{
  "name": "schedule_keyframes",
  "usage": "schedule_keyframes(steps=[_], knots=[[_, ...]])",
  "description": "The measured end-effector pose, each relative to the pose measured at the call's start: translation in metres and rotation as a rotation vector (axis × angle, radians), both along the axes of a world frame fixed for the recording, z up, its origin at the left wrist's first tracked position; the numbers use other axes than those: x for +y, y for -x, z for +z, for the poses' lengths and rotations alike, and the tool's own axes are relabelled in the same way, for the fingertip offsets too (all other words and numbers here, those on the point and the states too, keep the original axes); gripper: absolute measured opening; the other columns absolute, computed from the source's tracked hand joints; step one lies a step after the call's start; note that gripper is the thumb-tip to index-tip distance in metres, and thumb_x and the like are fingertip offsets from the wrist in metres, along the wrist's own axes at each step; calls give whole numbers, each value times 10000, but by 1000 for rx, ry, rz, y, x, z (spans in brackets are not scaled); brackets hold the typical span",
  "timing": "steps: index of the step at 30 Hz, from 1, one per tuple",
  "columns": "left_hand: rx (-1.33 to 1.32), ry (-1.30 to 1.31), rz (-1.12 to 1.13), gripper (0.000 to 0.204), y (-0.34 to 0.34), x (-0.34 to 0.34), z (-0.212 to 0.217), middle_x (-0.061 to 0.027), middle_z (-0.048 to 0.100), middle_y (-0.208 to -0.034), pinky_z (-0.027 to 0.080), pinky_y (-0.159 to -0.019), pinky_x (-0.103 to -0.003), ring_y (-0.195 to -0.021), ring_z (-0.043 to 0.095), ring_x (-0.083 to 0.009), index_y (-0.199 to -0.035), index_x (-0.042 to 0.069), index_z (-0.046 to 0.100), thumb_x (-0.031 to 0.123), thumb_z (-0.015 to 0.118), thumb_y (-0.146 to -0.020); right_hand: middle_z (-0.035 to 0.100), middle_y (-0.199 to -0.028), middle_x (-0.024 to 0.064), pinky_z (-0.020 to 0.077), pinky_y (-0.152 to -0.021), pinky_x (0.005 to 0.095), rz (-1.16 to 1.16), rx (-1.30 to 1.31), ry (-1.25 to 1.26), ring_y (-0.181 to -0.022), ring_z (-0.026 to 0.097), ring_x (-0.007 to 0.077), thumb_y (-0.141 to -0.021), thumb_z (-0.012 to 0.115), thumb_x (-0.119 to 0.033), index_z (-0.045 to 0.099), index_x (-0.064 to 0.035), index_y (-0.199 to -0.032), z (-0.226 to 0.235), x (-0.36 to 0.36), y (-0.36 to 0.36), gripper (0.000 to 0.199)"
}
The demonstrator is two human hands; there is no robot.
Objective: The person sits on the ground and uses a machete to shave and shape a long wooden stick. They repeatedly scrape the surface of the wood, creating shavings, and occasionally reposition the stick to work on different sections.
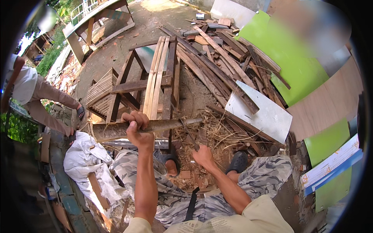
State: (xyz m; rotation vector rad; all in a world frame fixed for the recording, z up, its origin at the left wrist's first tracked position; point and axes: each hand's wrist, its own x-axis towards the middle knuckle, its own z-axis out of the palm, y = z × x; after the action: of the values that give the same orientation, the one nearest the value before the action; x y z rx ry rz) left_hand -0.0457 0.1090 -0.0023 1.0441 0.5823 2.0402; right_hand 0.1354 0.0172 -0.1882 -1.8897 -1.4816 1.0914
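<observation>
My left hand (138, 128) is wrapped over a long brown length of wood (167, 126), possibly split bamboo, held crosswise in front of me. It is broad at the left and narrows toward the right. The fingers of my right hand (203, 156) are closed round the handle of a slim knife (189, 133). Its blade slants up and left, and the tip meets the wood near its narrow right end. Whether the edge bites into the wood is too small to tell. Pale curled shavings (221, 136) lie on the ground beyond my right hand.
Just ahead stands a dark wooden frame (169, 93) with pale battens (156, 77) across it. Scrap timber (233, 50) is piled behind, beside a white board (258, 114) and green panels (307, 73). A white sack (87, 159) lies at my left. Another person (35, 89) stands far left.
</observation>
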Motion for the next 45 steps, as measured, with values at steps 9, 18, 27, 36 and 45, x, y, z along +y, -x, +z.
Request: schedule_keyframes(steps=[9, 18, 27, 36, 45], knots=[[10, 21, -123, 335, -31, -14, 6, 9, 276, -604, 243, -493, -267, -508, 277, -114, -725, 128, 303, 217, 626, -735, 655, -719, 246, 510, -679, 497, -55, 79, 30, -740, 655, 446, -827, 653, -253, 672, 5, -848, 13, 5, 5, 260], [67, 20, -137, 361, -38, -28, 3, 2, 281, -601, 237, -504, -267, -516, 277, -117, -731, 119, 312, 235, 654, -733, 661, -718, 238, 516, -703, 508, -20, 133, -43, -758, 656, 449, -825, 673, -261, 653, 5, -816, 113, -16, 17, 267], [97, 32, -236, 327, -41, -45, -6, -4, 278, -609, 235, -518, -284, -523, 268, -126, -735, 117, 311, 223, 620, -741, 656, -720, 257, 523, -670, 480, -94, 20, 77, -733, 660, 444, -812, 671, -256, 670, 22, -853, 51, -8, -4, 281], [160, 15, -185, 353, -57, -41, -2, 0, 271, -613, 220, -528, -271, -533, 266, -117, -737, 127, 301, 250, 632, -745, 679, -802, 270, 534, -713, 502, -129, 31, 107, -796, 670, 446, -798, 683, -267, 681, 14, -912, -13, 14, -18, 303], [180, 20, -119, 353, -51, -28, 0, 7, 254, -630, 219, -525, -259, -535, 257, -107, -746, 129, 294, 293, 605, -774, 637, -691, 239, 487, -626, 475, -83, 205, -75, -718, 666, 404, -837, 653, -264, 646, 7, -812, 94, -5, 24, 272]])
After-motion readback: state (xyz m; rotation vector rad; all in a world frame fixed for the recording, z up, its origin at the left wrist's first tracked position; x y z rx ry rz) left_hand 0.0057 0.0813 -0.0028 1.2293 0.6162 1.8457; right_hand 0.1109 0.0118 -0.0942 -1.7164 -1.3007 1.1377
